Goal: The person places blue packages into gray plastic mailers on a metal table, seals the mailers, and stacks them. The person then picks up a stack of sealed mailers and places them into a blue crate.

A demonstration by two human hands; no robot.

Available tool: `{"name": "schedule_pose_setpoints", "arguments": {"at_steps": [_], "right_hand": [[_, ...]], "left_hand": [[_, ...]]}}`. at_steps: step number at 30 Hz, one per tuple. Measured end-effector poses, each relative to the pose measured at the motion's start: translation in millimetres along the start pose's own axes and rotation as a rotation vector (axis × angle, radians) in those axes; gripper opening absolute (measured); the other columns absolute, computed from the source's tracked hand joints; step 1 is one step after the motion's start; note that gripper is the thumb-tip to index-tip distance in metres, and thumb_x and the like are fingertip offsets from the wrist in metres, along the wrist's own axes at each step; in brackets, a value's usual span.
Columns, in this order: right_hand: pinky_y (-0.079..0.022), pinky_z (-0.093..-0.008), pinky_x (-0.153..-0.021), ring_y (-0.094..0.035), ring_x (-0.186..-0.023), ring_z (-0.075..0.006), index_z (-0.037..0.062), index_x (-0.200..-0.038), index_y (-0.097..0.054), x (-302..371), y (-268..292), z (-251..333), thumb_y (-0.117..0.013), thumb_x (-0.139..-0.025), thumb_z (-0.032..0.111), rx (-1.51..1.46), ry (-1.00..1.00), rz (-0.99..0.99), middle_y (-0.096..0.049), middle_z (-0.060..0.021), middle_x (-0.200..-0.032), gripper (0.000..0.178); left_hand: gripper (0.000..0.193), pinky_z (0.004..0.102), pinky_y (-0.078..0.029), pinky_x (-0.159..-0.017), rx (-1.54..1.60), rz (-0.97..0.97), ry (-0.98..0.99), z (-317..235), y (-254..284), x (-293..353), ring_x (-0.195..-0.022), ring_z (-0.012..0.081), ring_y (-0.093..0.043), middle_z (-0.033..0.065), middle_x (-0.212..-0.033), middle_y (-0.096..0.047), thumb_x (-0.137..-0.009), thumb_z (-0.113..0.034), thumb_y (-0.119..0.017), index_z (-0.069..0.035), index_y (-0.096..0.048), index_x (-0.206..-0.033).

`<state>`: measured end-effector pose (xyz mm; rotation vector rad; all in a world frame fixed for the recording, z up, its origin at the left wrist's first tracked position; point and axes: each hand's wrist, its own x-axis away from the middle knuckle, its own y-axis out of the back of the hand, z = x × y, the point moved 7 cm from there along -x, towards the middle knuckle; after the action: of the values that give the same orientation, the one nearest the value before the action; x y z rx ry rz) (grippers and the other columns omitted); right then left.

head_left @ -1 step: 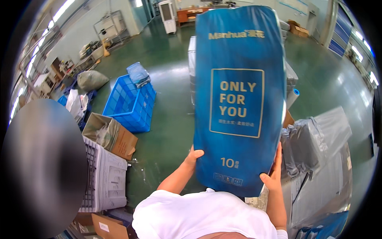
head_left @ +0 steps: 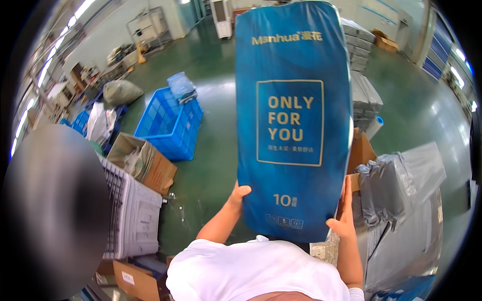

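Note:
A tall blue plastic pack point(head_left: 291, 185) with pale gold print stands upright in front of me. It bulges as if filled, and its contents are hidden. My left hand point(head_left: 239, 194) grips its lower left edge, thumb on the front face and the other fingers out of sight behind. On the lower right side, my right hand point(head_left: 343, 219) holds the edge with its thumb toward the front and its fingers stretched along the side. Just right of that hand lies a grey plastic-wrapped bundle point(head_left: 386, 183) on a larger grey wrapped stack point(head_left: 401, 246).
A blue plastic crate point(head_left: 188, 138) stands on the green floor point(head_left: 213, 120) to the left, beside an open cardboard box point(head_left: 159, 173) and a pale plastic crate point(head_left: 143, 226). Behind the pack rises a stack of grey wrapped bundles point(head_left: 365, 95). A dark blurred shape covers the lower left.
The blue pack has shifted slightly left and up in the picture with both hands still on it. More of the grey stack and the cardboard behind its right edge shows now.

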<state>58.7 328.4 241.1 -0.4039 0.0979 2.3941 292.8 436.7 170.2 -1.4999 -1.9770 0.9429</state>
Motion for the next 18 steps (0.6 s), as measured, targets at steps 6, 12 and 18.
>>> {"name": "schedule_pose_setpoints", "arguments": {"at_steps": [6,12,18], "right_hand": [[-0.011,-0.0336,-0.106,-0.007,-0.134,-0.0237,0.0047,-0.139,0.005,8,-73,-60,-0.079,-0.058,0.043,-0.22,-0.249,0.271,-0.005,-0.0171,-0.145,0.123],[-0.014,-0.0332,-0.105,-0.012,-0.133,-0.023,0.0035,-0.139,0.004,-22,-163,-103,-0.071,-0.068,0.015,-0.41,-0.336,0.393,-0.008,-0.0165,-0.144,0.104],[-0.014,-0.0338,-0.105,-0.011,-0.133,-0.0233,0.0026,-0.139,0.0,-82,-252,-130,-0.067,-0.073,0.012,-0.377,-0.294,0.456,-0.01,-0.0167,-0.144,0.095]], "left_hand": [[0.063,0.039,-0.051,-0.076,-0.023,-0.232,-0.276,-65,40,74,-0.092,0.0282,-0.058,0.0174,-0.106,-0.054,-0.068,-0.025,-0.062,0.001,-0.039,-0.121],[0.069,0.0394,-0.051,-0.077,-0.159,-0.462,-0.401,-121,97,130,-0.095,0.0285,-0.056,0.0186,-0.11,-0.051,-0.068,-0.027,-0.062,0.001,-0.035,-0.124],[0.07,0.045,-0.047,-0.084,-0.192,-0.54,-0.482,-193,175,133,-0.1,0.033,-0.053,0.0196,-0.114,-0.051,-0.068,-0.035,-0.061,0.0,-0.038,-0.124]]}}
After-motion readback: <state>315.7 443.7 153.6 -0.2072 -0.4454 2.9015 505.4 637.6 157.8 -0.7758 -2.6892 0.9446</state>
